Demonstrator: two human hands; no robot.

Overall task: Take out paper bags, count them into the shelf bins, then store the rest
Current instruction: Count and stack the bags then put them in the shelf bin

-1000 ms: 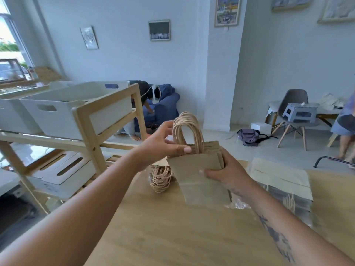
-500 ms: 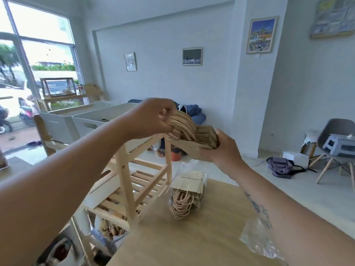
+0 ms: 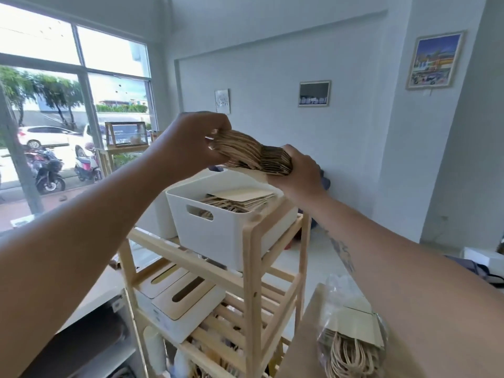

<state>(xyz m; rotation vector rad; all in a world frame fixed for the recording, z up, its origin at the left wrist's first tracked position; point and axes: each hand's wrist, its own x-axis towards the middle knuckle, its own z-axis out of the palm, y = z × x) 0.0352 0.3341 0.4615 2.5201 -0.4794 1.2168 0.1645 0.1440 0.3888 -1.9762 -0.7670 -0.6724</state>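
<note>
I hold a flat stack of brown paper bags in the air above a white bin on the top of the wooden shelf. My left hand grips the twine handles at the stack's left end. My right hand grips the bags' bodies from the right and below. Inside the bin lie several paper bags. More bags sit in a clear plastic wrap on the wooden table at the lower right.
A second white bin stands behind the first on the same shelf level. White boxes with wooden slotted lids fill the shelf's middle level. A window is at the left. A white wall with framed pictures is beyond.
Both hands have carried the stack from over the table up and leftward to above the top bin. The view has swung toward the shelf and window.
</note>
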